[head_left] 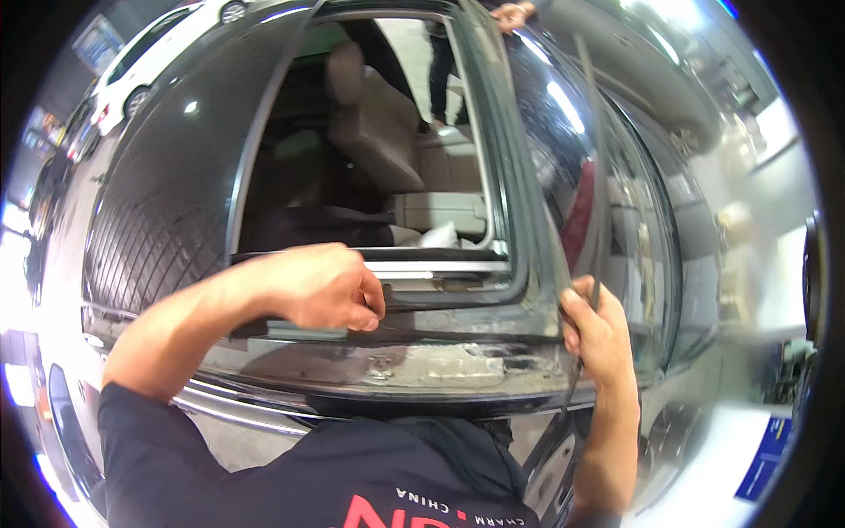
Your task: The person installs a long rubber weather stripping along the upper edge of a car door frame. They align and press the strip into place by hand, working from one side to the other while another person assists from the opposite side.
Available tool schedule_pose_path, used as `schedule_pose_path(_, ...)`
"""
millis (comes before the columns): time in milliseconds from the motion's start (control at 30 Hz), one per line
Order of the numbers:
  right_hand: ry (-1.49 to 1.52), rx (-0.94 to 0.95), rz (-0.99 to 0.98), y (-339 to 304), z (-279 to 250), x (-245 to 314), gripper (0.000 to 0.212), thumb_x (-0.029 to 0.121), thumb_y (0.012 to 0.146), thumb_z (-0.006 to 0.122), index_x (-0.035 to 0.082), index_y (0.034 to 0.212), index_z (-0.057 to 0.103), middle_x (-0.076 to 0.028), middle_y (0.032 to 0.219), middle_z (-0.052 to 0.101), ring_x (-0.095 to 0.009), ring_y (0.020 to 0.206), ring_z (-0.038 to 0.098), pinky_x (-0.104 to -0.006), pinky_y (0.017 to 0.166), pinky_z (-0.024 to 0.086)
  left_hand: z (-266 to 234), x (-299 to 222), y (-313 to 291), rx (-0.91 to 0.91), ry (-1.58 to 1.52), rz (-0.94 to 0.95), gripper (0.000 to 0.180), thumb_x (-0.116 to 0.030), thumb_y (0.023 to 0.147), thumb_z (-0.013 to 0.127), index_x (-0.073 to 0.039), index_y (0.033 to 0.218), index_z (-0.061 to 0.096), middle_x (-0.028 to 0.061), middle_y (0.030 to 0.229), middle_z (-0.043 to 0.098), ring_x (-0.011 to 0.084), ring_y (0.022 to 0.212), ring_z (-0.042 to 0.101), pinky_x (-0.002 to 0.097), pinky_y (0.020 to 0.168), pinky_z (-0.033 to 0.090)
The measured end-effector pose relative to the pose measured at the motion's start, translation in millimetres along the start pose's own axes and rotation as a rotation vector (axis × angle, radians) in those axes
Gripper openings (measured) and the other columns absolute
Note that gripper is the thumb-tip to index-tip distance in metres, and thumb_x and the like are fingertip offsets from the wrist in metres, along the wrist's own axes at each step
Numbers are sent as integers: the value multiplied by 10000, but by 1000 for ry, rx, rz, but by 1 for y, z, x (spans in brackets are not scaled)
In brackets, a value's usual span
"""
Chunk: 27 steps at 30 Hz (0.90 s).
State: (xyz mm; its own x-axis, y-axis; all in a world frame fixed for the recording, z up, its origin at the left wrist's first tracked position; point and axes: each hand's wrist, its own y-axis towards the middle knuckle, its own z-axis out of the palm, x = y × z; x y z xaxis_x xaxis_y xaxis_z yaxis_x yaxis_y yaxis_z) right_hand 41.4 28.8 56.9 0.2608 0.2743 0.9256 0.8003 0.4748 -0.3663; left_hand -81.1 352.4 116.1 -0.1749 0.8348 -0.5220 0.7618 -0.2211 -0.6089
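Observation:
Below me lies a dark car roof with an open sunroof, through which beige seats show. My left hand hangs over the near edge of the opening, its fingers curled closed; anything inside them is hidden. At the right, by the windshield's upper edge, my right hand is closed round a long thin black rubber strip. The strip runs up and away along the windshield, and its lower end drops past my wrist. Bare, scuffed metal shows along the near roof side.
Another person's hand touches the far end of the windshield edge. Someone's dark-clad legs show through the sunroof opening. A white car stands at the far left and a grey car at the far right.

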Motion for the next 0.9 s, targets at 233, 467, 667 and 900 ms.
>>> schedule_pose_path(233,-134,0,-115,18,-9,6,210,192,913,598,-15,877,605,-51,656,594,-111,575,536,-296,564,437,85,-20,29,-555,228,201,336,-156,785,775,-32,1084,685,127,951,666,321,823,666,396,714,531)
schedule_pose_path(467,-232,41,-104,31,-23,6,262,155,857,516,-40,828,688,-175,808,709,-291,822,695,-384,823,508,98,-38,47,-633,247,153,342,-119,734,799,4,1030,679,119,892,618,273,751,635,348,676,516)
schedule_pose_path(667,-430,225,-174,30,-30,-9,238,97,855,529,-83,969,635,-149,815,680,-176,713,636,-333,618,467,85,-47,56,-503,182,48,300,-91,719,782,18,979,681,80,845,584,173,725,598,292,672,503)
schedule_pose_path(900,-297,184,-12,23,-32,-4,264,198,924,556,-41,896,665,-110,738,672,-112,559,509,-289,527,402,86,-44,49,-469,88,58,285,-26,779,727,19,1057,681,76,858,606,169,759,619,286,714,514)
